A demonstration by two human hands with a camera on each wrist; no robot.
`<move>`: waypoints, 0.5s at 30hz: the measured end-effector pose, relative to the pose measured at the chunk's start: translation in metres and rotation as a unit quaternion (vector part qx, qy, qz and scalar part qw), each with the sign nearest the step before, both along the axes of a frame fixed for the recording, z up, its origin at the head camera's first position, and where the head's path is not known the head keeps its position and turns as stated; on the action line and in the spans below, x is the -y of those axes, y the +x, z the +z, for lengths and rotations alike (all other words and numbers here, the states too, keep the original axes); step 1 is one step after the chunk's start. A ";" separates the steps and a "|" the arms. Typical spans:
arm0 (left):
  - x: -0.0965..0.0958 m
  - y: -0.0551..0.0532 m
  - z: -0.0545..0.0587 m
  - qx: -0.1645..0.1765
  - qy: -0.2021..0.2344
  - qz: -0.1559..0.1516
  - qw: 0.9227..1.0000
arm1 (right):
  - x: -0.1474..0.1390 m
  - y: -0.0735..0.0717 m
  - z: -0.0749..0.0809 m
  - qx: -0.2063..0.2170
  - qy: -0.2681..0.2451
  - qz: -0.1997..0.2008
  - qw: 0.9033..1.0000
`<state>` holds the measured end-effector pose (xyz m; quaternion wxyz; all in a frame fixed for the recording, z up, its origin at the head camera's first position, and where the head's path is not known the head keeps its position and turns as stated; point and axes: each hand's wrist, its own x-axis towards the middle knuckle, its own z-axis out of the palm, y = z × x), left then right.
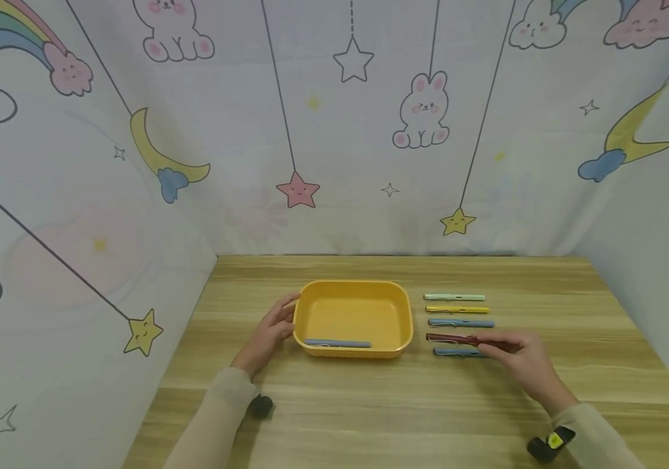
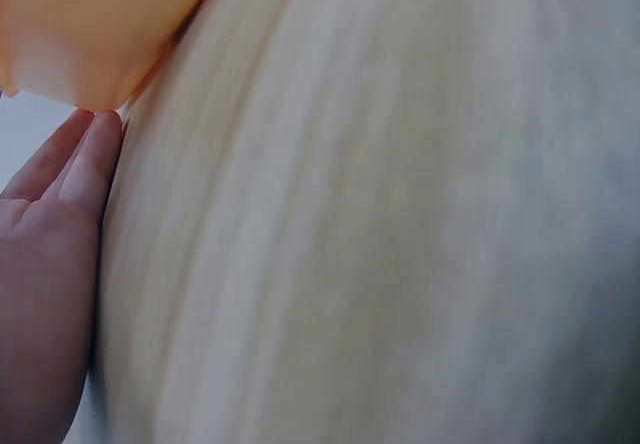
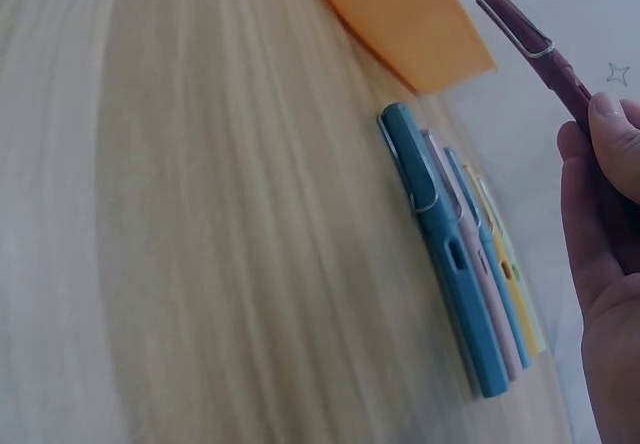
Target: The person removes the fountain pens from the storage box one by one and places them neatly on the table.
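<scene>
My right hand [image 1: 524, 365] pinches a dark red pen [image 3: 535, 49] by one end, with the clip end pointing out past the thumb. The pen is raised above a row of pens on the table. In the right wrist view that row holds a teal pen [image 3: 445, 249], a pink pen [image 3: 490, 274], a blue pen [image 3: 510, 304], a yellow pen [image 3: 515, 284] and a pale green one. A yellow plastic basket [image 1: 353, 353] stands left of the row with a blue pen [image 1: 337, 343] lying inside. Against its left side rest the extended fingers of my left hand [image 1: 266, 332].
The wood-grain table [image 1: 369, 417] runs back to a white curtain [image 1: 357, 163] printed with stars, rabbits and moons, which also hangs on both sides. Dark wrist devices, one of them a black gadget [image 1: 260, 406], sit by both sleeves.
</scene>
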<state>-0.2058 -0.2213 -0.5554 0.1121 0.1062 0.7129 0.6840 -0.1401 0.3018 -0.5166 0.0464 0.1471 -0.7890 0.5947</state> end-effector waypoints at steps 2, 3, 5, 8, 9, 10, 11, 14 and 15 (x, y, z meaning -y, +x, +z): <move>0.000 0.000 0.000 0.003 -0.001 0.003 1.000 | -0.003 0.003 -0.003 -0.002 0.010 -0.005 1.000; 0.000 0.000 0.000 0.002 -0.001 0.001 1.000 | -0.004 0.004 -0.004 -0.009 0.018 -0.010 1.000; 0.000 0.001 -0.001 0.001 -0.002 0.002 1.000 | -0.006 0.008 -0.007 -0.015 0.037 -0.018 0.999; 0.000 0.001 -0.001 0.001 -0.002 0.004 1.000 | -0.009 0.012 -0.011 -0.018 0.061 -0.030 0.998; 0.000 0.001 -0.001 0.001 -0.003 0.005 1.000 | -0.009 0.013 -0.013 -0.015 0.067 -0.033 0.997; 0.000 0.001 -0.001 0.001 -0.003 0.006 1.000 | -0.010 0.014 -0.014 -0.013 0.071 -0.036 0.997; 0.000 0.001 -0.001 0.001 -0.003 0.006 1.000 | -0.011 0.015 -0.017 -0.012 0.074 -0.038 0.996; 0.000 0.000 -0.002 0.000 -0.003 0.005 1.000 | -0.013 0.016 -0.024 -0.021 0.083 -0.043 0.995; 0.000 0.000 -0.002 0.000 -0.003 0.005 1.000 | -0.013 0.017 -0.026 -0.025 0.088 -0.043 0.995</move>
